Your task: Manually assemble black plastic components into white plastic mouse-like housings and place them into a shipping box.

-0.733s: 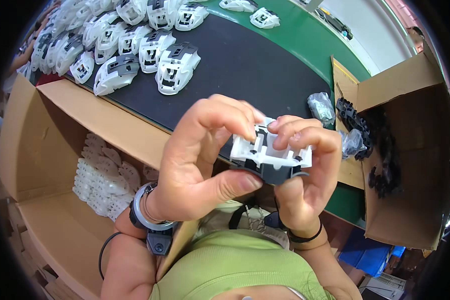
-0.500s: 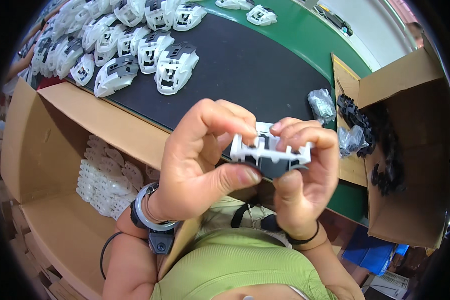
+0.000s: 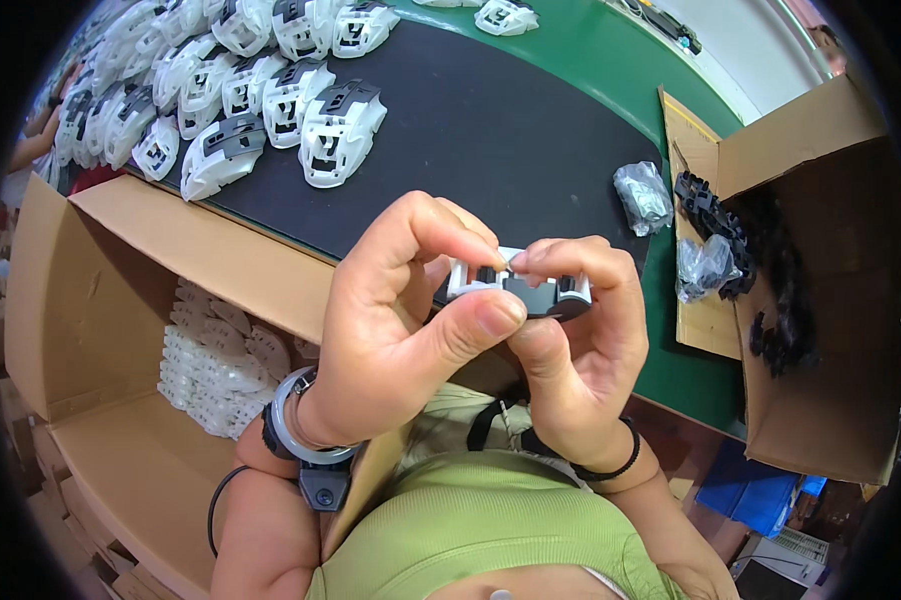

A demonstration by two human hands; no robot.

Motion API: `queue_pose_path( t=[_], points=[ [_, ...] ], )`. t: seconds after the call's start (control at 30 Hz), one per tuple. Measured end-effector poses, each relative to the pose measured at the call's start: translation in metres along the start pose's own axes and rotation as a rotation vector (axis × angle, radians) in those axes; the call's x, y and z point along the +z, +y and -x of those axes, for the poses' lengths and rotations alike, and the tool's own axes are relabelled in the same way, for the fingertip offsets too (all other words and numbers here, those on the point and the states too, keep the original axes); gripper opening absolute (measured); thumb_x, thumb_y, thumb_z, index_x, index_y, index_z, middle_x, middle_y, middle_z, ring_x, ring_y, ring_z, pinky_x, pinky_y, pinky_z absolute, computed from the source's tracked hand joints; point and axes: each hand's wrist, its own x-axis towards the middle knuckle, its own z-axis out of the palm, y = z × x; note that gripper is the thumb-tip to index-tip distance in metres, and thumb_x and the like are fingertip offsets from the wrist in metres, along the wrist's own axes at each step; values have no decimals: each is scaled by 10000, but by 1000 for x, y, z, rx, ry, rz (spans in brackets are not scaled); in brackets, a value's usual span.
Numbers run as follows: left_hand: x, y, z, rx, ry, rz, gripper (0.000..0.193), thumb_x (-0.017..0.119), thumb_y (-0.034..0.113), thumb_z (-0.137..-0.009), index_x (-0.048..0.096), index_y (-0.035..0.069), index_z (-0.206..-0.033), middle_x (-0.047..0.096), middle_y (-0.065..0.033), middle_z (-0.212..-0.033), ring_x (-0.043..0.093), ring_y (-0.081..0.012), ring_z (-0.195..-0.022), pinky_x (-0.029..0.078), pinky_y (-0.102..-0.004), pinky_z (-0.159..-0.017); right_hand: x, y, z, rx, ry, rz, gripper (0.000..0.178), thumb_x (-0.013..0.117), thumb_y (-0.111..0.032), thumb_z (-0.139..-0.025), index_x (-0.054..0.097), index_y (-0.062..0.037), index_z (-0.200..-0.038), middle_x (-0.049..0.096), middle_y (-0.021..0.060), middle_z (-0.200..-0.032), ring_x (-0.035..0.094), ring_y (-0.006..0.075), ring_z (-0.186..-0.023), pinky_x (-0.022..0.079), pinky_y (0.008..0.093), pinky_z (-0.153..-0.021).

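Note:
Between my two hands, above the table's near edge, is a mouse-shaped plastic shell (image 3: 544,298) in white and dark grey. My left hand (image 3: 385,320) pinches its left end, thumb along the near side and fingers on the far side. At the other end, my right hand (image 3: 590,350) grips it with thumb below and fingertips bent over the top. Square openings show in the white frame, and the smooth dark grey part faces me. Fingers cover much of the shell. Similar white and grey mouse shells (image 3: 342,132) lie in rows at the far left of the table.
A black mat (image 3: 490,120) covers part of the green table (image 3: 580,45). Left of me, an open cardboard box (image 3: 110,410) holds stacked white plastic parts (image 3: 205,370). Another box (image 3: 830,330) at right contains black parts (image 3: 710,215), with clear plastic bags (image 3: 643,198) beside it.
Both hands have drawn slightly left and closer together. The shell has tilted so its dark grey side and upper openings show more, and my right fingers have shifted along its top.

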Motion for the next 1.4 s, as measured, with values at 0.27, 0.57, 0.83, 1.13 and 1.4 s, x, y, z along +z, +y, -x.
queue_pose_path(
  t=[0.27,0.57,0.83,1.13,1.4],
  points=[
    [-3,-6,5,78,162,74,335,688,194,-797,469,29,-989,479,-75,-960,449,-109,-854,375,-250,-781,5,9,-12,-135,-55,190,612,771,-187,-677,431,3,-1149,545,128,-952,564,246,-813,453,314,-713],
    [6,5,5,-42,137,-185,599,681,15,-750,325,23,-1231,485,-86,-1056,525,-132,-946,442,-257,-796,2,-5,-22,-26,-211,329,620,625,-37,-729,259,17,-1226,496,234,-979,569,411,-811,477,405,-689],
    [-20,23,5,342,399,-430,615,615,68,-807,288,-11,-1322,406,-153,-1266,424,-223,-1147,336,-363,-960,-33,51,-136,572,-153,47,620,665,-336,-801,322,-8,-1199,569,157,-972,613,205,-810,514,331,-640],
    [-156,9,82,652,775,-1021,166,413,-97,-856,464,17,-965,481,-106,-936,519,-173,-811,458,-282,-750,-61,232,-240,383,-170,1151,705,576,-432,-831,361,82,-1262,401,294,-1267,392,377,-1202,348,410,-982],
    [-489,-133,166,-396,630,-2091,373,549,135,-839,465,-16,-1170,541,-198,-1135,534,-321,-1004,427,-391,-848,-30,-1,-74,-118,-690,700,582,683,-139,-729,408,-35,-1230,413,206,-1232,410,381,-1145,347,423,-962]
  ],
)
